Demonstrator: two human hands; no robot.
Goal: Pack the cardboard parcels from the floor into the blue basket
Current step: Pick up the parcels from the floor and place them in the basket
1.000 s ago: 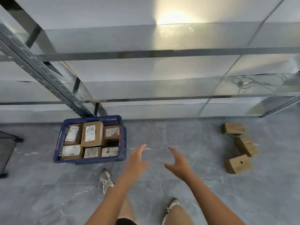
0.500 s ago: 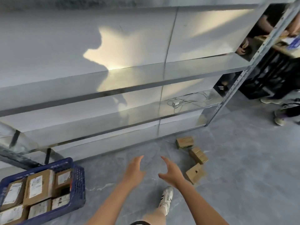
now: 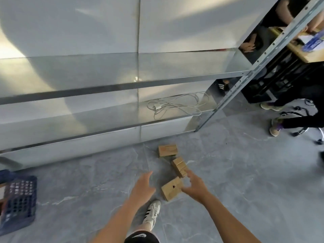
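Three cardboard parcels lie on the grey floor in front of the metal shelf: a far one (image 3: 167,150), a middle one (image 3: 179,166) and a near one (image 3: 171,190) with a small dark mark on top. My right hand (image 3: 195,186) hovers with spread fingers over the near parcel's right side and holds nothing. My left hand (image 3: 142,188) is open, a short way left of that parcel. The blue basket (image 3: 19,202) is at the far left edge, mostly out of frame.
A low metal shelf unit (image 3: 122,88) runs along the back, with a white charger and cable (image 3: 173,105) on its lower shelf. Other people's legs and a chair base (image 3: 296,123) are at the right. My shoe (image 3: 152,213) stands just below the near parcel.
The view has swung right: the basket slid to the left edge and the parcels came to the centre. Both hands moved toward the near parcel, still holding nothing.
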